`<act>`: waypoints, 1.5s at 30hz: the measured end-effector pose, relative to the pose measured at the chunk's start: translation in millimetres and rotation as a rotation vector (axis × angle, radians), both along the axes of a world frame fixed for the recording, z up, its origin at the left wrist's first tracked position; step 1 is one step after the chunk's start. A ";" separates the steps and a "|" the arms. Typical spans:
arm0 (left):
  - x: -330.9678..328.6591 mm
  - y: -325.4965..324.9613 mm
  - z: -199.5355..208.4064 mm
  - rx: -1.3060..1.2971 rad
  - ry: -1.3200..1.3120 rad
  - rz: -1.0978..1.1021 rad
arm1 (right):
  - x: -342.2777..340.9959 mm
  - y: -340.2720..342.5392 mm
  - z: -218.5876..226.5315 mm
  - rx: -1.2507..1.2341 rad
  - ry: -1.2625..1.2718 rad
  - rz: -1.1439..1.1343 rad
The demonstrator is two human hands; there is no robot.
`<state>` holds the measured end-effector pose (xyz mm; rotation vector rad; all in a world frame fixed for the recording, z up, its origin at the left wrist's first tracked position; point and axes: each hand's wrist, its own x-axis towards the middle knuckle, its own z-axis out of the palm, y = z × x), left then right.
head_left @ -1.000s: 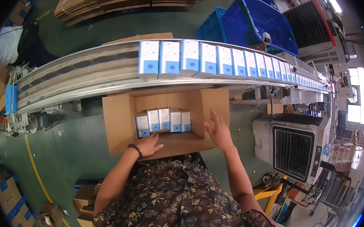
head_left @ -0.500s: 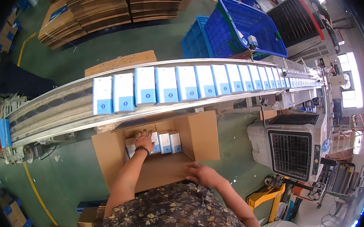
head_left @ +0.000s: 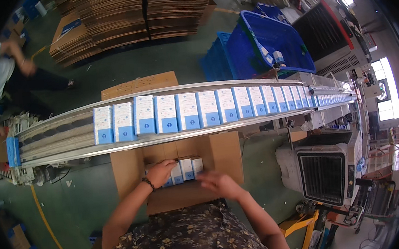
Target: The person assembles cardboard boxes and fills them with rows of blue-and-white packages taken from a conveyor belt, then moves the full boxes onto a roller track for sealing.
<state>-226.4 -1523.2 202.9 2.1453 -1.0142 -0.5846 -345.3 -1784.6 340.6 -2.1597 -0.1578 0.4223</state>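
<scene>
In front of me stands an open brown cardboard carton (head_left: 168,204) with its flaps folded out. A row of small white-and-blue boxes (head_left: 187,170) stands inside it. My left hand (head_left: 160,173), with a dark bead bracelet at the wrist, lies over the left part of that row, fingers stretched across the box tops; it covers some boxes. My right hand (head_left: 220,183) is over the carton's near right side, slightly blurred, its fingers apart and pointing at the rightmost box. It holds nothing that I can see.
A conveyor (head_left: 69,152) crosses beyond the carton, carrying a long line of upright white-and-blue boxes (head_left: 188,112). Behind it are blue plastic crates (head_left: 271,28) and stacked flat cardboard (head_left: 114,23). An air cooler (head_left: 322,170) stands at right. Another person (head_left: 3,77) is at far left.
My right hand has moved from the carton's near edge in over it, toward the boxes. My left hand's fingers have drawn closer together over the row. The person at left has come further into view.
</scene>
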 end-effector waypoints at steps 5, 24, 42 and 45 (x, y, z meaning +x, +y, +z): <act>59.5 50.4 122.3 0.008 -1.061 0.444 | 130.4 21.8 22.3 -0.261 -0.549 -0.329; 20.0 126.0 236.4 -0.709 -0.340 0.966 | 80.3 37.0 99.8 -0.030 -0.660 -0.650; -40.9 82.8 9.0 0.734 0.027 -0.177 | 17.6 65.4 -118.7 -0.671 0.350 0.190; -19.6 55.3 -1.2 0.850 0.053 -0.134 | 38.1 71.2 -183.9 -0.768 0.229 0.129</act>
